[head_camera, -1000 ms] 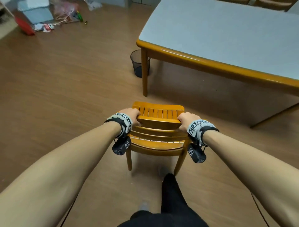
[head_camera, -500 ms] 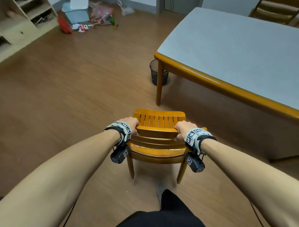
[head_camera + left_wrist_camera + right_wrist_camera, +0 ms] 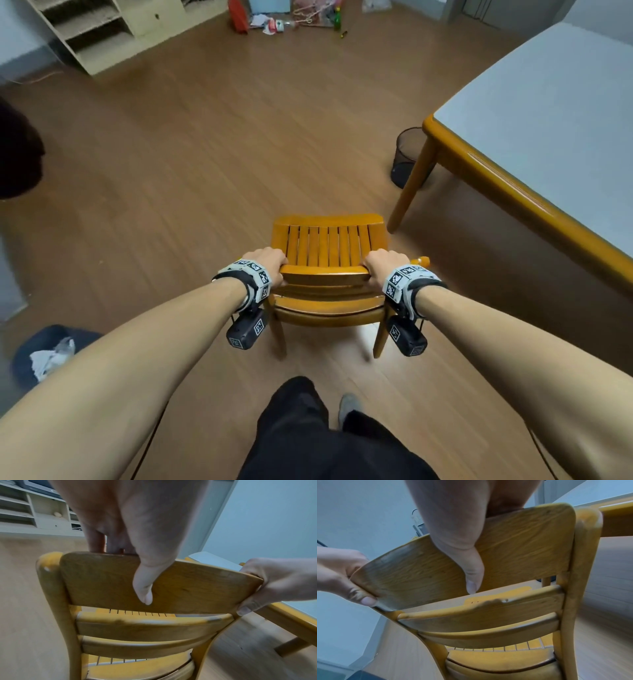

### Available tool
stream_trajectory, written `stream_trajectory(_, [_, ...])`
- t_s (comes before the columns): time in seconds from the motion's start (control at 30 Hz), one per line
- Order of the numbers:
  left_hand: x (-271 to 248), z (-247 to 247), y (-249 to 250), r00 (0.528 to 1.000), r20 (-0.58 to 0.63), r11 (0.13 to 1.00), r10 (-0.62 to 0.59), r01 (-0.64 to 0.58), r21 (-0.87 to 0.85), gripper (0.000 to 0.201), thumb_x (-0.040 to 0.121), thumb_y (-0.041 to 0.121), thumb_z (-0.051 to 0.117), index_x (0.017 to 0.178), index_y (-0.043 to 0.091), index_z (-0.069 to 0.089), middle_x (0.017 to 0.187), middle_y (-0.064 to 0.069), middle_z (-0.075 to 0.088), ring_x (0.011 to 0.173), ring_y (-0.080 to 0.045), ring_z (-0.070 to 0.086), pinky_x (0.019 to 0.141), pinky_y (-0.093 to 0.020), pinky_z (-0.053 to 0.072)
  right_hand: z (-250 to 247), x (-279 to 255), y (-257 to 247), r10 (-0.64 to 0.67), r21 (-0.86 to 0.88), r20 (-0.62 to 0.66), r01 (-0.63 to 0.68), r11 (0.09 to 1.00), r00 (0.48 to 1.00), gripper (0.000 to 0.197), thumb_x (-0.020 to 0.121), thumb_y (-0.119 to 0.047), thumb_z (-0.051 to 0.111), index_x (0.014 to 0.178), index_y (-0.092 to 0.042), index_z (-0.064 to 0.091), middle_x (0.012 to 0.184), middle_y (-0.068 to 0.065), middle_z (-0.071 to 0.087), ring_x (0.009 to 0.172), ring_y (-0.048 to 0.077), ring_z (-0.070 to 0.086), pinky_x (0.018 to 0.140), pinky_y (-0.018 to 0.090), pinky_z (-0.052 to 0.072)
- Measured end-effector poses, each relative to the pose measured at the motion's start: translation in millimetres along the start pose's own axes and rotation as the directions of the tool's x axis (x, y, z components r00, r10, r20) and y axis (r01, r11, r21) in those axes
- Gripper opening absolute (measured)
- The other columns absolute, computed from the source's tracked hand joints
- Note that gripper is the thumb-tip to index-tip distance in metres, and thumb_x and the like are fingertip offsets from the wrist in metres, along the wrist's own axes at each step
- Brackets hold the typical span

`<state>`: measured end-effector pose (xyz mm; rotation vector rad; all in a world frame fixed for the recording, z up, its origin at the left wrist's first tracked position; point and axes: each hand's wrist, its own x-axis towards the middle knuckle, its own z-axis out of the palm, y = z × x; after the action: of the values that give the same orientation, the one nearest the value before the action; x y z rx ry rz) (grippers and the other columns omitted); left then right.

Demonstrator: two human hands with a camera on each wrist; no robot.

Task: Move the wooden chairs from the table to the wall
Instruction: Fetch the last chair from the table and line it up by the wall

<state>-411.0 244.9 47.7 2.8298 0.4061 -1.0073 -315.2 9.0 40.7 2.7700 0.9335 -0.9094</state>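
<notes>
A wooden chair (image 3: 328, 245) with a slatted seat stands on the floor in front of me, left of the table (image 3: 534, 113). My left hand (image 3: 265, 262) grips the left end of its top back rail (image 3: 154, 582), thumb behind and fingers over the front. My right hand (image 3: 383, 265) grips the right end of the same rail (image 3: 488, 555) the same way. The wrist views show each thumb pressed flat on the rail's back face. The chair's front legs are hidden under the seat.
The grey-topped table has a wooden rim and a leg (image 3: 411, 186) close to the chair's right. A black mesh bin (image 3: 406, 156) sits by that leg. A pale shelf unit (image 3: 113, 31) and floor clutter (image 3: 291, 19) lie far ahead. A dark bag (image 3: 44, 353) lies at lower left.
The chair, held by both hands, has swung left and away from the table; the table now sits farther right and the shelf unit has come into view ahead.
</notes>
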Motion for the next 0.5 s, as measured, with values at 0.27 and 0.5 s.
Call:
stream_trajectory(0.27, [77.3, -47.6, -89.4, 0.998, -0.050, 1.000, -0.024, 0.023, -0.019, 0.016, 0.087, 0.041, 0.071, 0.092, 0.026, 0.070, 0.090, 0.002, 0.067, 0.085, -0.025, 0.063, 0.076, -0.035, 0.050, -59.7, 117.7, -49.3, -0.055, -0.055, -0.010, 0.055, 0.997, 0.998, 0.009, 0.094, -0.029, 0.066, 0.101, -0.024, 0.069, 0.091, -0.001, 0.064, 0.078, 0.023, 0.059, 0.067, 0.032, 0.043])
stream_trajectory(0.5, [154.9, -103.3, -137.5, 0.996, -0.087, 0.999, 0.005, -0.008, -0.036, 0.011, 0.089, 0.037, 0.072, 0.094, 0.027, 0.070, 0.089, 0.002, 0.064, 0.083, -0.025, 0.060, 0.074, -0.035, 0.048, -108.8, 206.9, -67.3, -0.014, -0.056, 0.010, 0.014, 0.998, 1.000, 0.008, 0.093, -0.027, 0.067, 0.101, -0.027, 0.069, 0.088, -0.001, 0.065, 0.081, 0.021, 0.062, 0.065, 0.032, 0.045])
